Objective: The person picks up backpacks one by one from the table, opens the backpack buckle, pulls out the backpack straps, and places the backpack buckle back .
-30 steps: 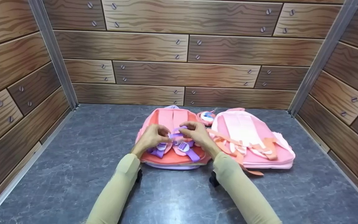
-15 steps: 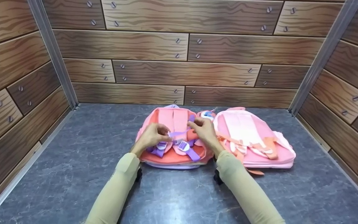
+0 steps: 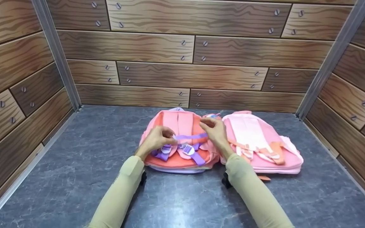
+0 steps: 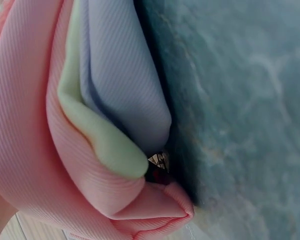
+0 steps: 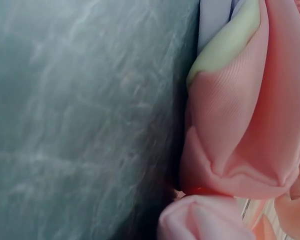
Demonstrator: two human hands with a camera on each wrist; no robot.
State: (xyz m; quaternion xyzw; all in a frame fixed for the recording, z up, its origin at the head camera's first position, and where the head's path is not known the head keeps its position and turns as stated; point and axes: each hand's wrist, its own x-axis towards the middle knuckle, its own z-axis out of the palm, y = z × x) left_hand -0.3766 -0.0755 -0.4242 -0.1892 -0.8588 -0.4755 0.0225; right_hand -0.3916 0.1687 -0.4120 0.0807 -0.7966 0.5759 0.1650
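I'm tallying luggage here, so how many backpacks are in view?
2. In the head view, the coral backpack lies under the left hand; the pink backpack lies beside it, to the right. Anything tucked beneath them would be hidden.

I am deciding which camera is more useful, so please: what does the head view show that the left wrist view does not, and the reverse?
Only the head view: the right hand, the purple strap running between it and the left hand, and the light pink backpack alongside.

Only the left wrist view: the ribbed weave of the coral backpack up close, and a small gap beneath the lavender panel.

Both: the coral backpack, lavender panel, grey table and, probably, the left hand, a sliver in the wrist view.
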